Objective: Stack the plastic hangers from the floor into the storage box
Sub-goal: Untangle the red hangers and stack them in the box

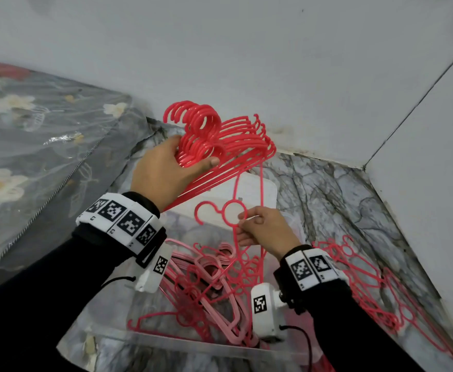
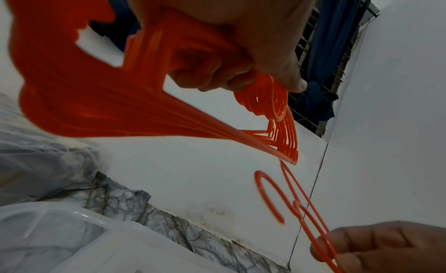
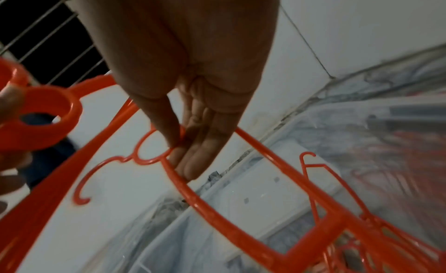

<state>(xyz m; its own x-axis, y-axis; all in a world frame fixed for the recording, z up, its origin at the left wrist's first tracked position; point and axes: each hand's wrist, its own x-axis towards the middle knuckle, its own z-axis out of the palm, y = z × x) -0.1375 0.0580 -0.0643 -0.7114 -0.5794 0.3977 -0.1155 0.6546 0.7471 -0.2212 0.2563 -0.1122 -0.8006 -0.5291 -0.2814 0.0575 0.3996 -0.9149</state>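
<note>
My left hand (image 1: 193,154) (image 2: 243,75) grips a bundle of several red plastic hangers (image 1: 220,140) (image 2: 135,105) by their necks, held up above the floor. Just below it, my right hand (image 1: 243,221) (image 3: 181,155) pinches a single red hanger (image 1: 230,212) (image 2: 289,201) (image 3: 217,210) beside its ring, hook pointing left. Under both hands stands the clear storage box (image 1: 193,342) (image 3: 265,191), holding a loose heap of pink and red hangers (image 1: 206,285). Another pile of red hangers (image 1: 367,285) lies on the marble floor to the right.
A mattress in a flowered clear cover (image 1: 32,135) borders the left side. White walls meet in a corner (image 1: 365,165) behind and to the right. A white lid-like panel (image 1: 260,189) lies at the box's far end. Marble floor (image 1: 327,200) shows between box and wall.
</note>
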